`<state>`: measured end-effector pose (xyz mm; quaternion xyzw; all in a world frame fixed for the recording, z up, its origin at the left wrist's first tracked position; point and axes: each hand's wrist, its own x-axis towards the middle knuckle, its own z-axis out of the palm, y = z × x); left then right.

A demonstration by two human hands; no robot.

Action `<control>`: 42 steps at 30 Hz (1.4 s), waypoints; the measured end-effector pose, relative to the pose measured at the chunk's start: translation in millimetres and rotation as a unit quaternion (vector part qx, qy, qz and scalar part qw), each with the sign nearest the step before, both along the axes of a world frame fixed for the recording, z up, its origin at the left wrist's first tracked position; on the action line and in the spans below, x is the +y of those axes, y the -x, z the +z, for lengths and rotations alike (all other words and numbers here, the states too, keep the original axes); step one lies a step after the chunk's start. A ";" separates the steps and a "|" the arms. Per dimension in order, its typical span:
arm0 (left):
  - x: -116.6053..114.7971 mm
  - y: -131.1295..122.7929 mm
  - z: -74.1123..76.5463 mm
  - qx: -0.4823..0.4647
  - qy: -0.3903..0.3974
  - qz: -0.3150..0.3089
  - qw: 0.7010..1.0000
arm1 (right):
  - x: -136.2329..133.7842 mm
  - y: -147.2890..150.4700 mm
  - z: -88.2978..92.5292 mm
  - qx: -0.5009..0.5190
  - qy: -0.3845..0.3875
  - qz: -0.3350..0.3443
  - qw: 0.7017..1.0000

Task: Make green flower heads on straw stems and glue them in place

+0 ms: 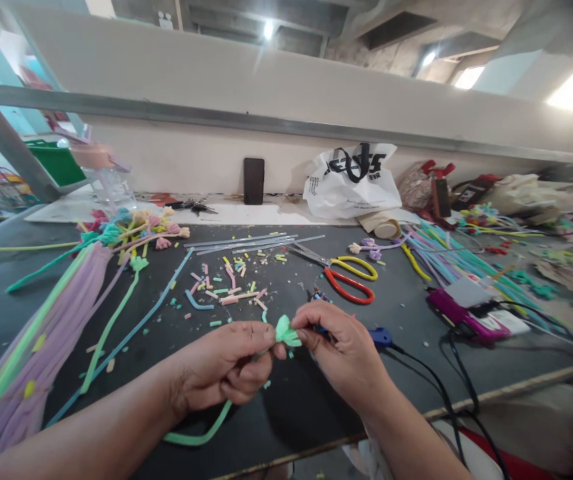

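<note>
A light green fuzzy chenille-stem flower [284,332] is pinched in my left hand [239,367], between thumb and forefinger. Its long green stem [204,437] hangs below that hand and curves over the table. From the other side, my right hand [339,340] pinches the flower's petals with closed fingertips. Partly hidden behind the right hand lies a blue corded tool [380,337]. Beyond the hands, scissors [350,287] with one red and one yellow handle lie with blades apart. Short cut pieces [229,293] of chenille stem are scattered ahead of my left hand.
Translucent sticks [251,244] lie farther back. A purple chenille bundle [61,320] and finished-looking flowers [139,264] are at left. At right are loose stems [446,260], a purple device [466,317] and black cables [431,373]. A phone [254,181] and white bag [351,183] stand behind.
</note>
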<state>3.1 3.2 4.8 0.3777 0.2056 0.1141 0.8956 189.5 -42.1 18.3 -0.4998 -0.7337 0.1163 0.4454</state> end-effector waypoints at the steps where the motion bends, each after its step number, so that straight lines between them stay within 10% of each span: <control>1: -0.1 -0.4 0.9 0.009 -0.009 0.003 1.000 | 0.1 -0.2 -0.1 -0.005 -0.001 0.000 1.000; 24: -0.5 -2.4 -0.3 0.114 -0.328 0.042 0.937 | -0.1 -5.4 4.6 -0.039 0.046 0.001 0.998; 35: -1.7 -6.7 -5.6 0.132 -0.319 0.085 0.935 | -3.9 -6.6 8.6 0.040 0.074 0.012 0.996; 42: 2.7 -4.2 -9.8 0.097 -0.347 0.139 0.922 | -1.1 -31.8 15.3 0.157 0.101 -0.119 0.975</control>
